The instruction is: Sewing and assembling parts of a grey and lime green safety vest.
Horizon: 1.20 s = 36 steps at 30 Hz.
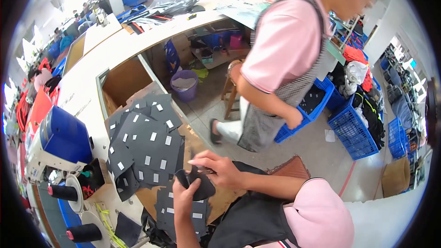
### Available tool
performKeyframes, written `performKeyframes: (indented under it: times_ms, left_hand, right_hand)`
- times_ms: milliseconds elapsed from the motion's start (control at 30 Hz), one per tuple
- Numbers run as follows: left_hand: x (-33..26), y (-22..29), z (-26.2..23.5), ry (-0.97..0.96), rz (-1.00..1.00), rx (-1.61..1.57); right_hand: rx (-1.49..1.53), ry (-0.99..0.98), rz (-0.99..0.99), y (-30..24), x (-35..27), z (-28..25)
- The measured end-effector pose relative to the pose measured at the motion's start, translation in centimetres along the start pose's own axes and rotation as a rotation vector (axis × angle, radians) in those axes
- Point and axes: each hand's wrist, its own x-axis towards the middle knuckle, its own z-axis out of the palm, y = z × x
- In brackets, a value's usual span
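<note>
A small black fabric piece (pixel 202 187), folded or curved, is held up in front of me. My left hand (pixel 184 194) grips its near left side, thumb across the front. From the right, my right hand (pixel 223 171) pinches at the top edge with bent fingers; whether it also holds something small there cannot be made out. Beyond my hands, a spread pile of dark grey fabric pieces (pixel 143 149) with small white labels lies on the worktable. More labelled dark pieces (pixel 196 216) lie just below my left hand, partly hidden by my forearm.
A blue and white sewing machine (pixel 64 135) stands at the left, near black thread cones (pixel 85 233). A co-worker (pixel 289 55) walks past at the right, one hand by a blue crate (pixel 317 110). Another full crate (pixel 356 128), a stool (pixel 232 82) and a purple bin (pixel 184 87) stand on the floor.
</note>
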Motion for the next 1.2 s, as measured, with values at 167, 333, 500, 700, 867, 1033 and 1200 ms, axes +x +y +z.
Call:
performKeyframes:
  times_ms: [167,333,500,700,867,1033,1200]
  left_hand:
    - [-0.6,1.6,0.2,-0.004,-0.012,-0.035]
    - [-1.4,1.3,-1.8,0.085,-0.008,-0.058]
    - [-2.8,0.3,-3.5,0.227,0.027,-0.134]
    - [-2.8,-0.4,-5.3,0.295,0.007,-0.420]
    - [-4.7,-1.4,-6.8,0.374,-0.029,-0.512]
    - [-6.1,-2.0,-6.9,0.388,-0.020,-0.555]
    - [-7.0,-2.4,-6.9,0.364,0.016,-0.552]
  right_hand:
    - [-0.146,-0.449,0.039,1.2,3.5,-0.3]
    - [0.083,-0.608,0.114,1.5,3.9,0.7]
    - [0.039,-0.569,0.021,1.7,4.3,4.8]
    - [-0.003,-0.288,-0.005,0.8,4.7,6.8]
    - [-0.006,-0.442,0.024,0.3,2.2,6.6]
    - [0.002,-0.441,0.024,0.4,1.0,5.6]
    - [-0.068,-0.509,-0.033,-0.5,1.3,6.2]
